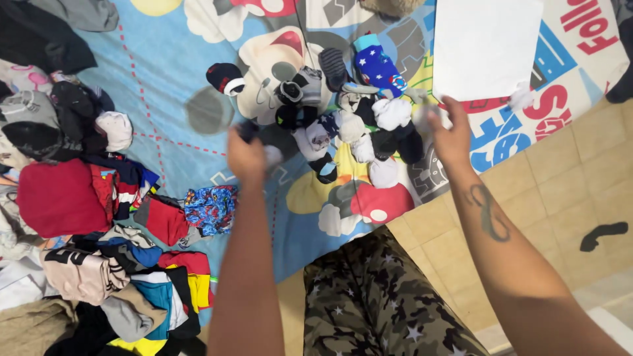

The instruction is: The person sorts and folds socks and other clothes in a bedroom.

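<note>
A heap of rolled and loose socks (343, 125) in white, black, grey and blue lies on a blue cartoon-print blanket (165, 79). My left hand (245, 157) is at the heap's left edge, fingers closed around a dark and white sock (270, 155). My right hand (452, 138) is at the heap's right edge, and its blurred fingers pinch a pale sock (423, 115). Both forearms reach forward from the bottom of the view. The right forearm carries a dark tattoo.
Stacks of folded clothes (79, 217) fill the left side, with a red piece on top. A white sheet (484, 46) lies on the blanket at the top right. My camouflage trousers (376, 296) are below. A tan tiled floor (567, 184) has a dark sock (603, 234) on it.
</note>
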